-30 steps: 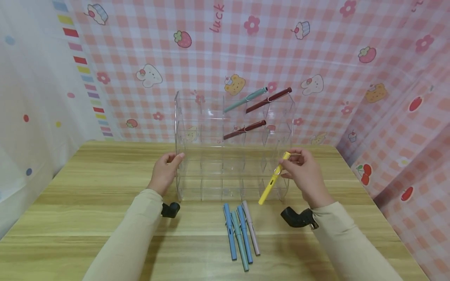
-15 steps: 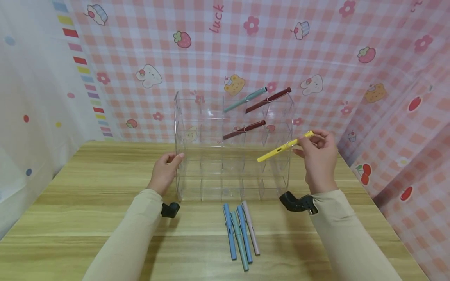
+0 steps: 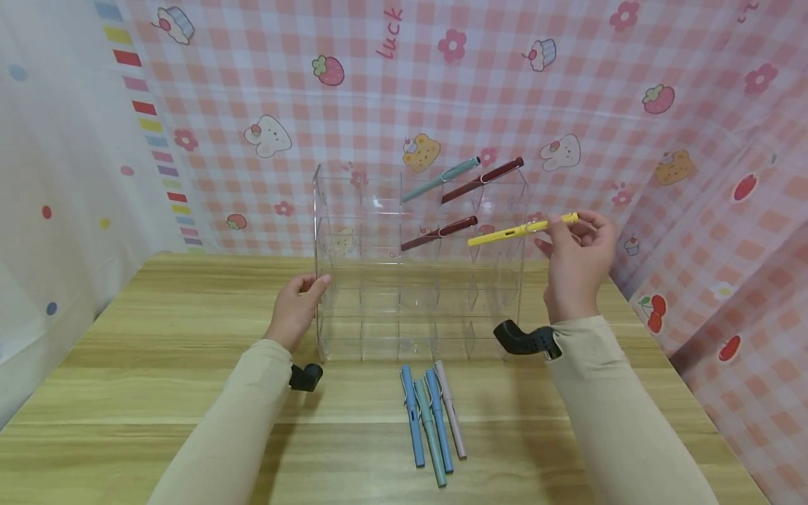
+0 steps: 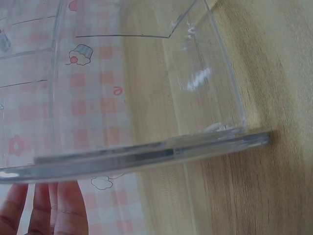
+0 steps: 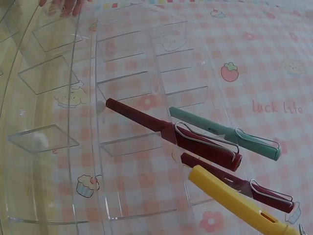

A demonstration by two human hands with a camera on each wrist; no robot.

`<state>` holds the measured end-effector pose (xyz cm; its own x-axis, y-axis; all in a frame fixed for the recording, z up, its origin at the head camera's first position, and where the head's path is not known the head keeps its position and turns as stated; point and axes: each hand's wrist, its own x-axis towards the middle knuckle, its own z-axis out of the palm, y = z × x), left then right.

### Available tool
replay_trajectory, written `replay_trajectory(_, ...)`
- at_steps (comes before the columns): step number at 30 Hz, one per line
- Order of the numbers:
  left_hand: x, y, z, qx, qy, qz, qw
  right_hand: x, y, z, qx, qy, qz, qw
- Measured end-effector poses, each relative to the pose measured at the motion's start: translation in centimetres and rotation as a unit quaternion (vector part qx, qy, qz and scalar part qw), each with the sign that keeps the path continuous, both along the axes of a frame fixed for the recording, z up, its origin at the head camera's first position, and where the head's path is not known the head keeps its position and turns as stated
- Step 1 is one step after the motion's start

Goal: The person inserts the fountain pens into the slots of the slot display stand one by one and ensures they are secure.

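Pinched by its capped end in my right hand, a yellow pen points left before the clear compartment rack. In the right wrist view the yellow pen passes close to a dark red pen; contact with the rack is unclear. My left hand touches the rack's left side wall; the left wrist view shows fingers along its outer face. A teal pen and a dark red pen lie tilted in the top row. Another dark red pen sits one row lower.
On the wooden table before the rack lie two blue pens, a teal pen and a pale pink pen, side by side. A checked cloth hangs behind the rack, with more cloth at the right.
My right hand has risen and moved right with the yellow pen, which turned from steeply slanted to nearly level. My left hand and the other pens have stayed in place.
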<state>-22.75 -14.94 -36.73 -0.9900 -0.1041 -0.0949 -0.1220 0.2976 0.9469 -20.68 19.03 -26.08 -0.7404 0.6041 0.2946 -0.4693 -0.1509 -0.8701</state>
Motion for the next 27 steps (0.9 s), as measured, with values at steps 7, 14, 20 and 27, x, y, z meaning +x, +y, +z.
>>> replay_trajectory(7, 0.0, 0.0, 0.1, -0.004, -0.003, -0.002, 1.0, -1.1, -0.4, 0.3, -0.011, -0.001, -0.018, 1.0)
replay_trajectory(14, 0.1, 0.0, 0.2, -0.009, -0.001, -0.002, 1.0, -2.0, -1.4, -0.1, 0.001, -0.02, -0.022, 1.0)
replay_trajectory(20, 0.1, 0.0, 0.2, -0.01, -0.002, -0.001, 0.9999, -2.5, -2.2, -0.8, 0.015, -0.026, -0.017, 0.999)
replay_trajectory(27, 0.1, 0.0, 0.1, -0.01, -0.003, -0.001, 0.9999, -3.0, -2.8, -1.4, 0.03, -0.041, -0.004, 0.999)
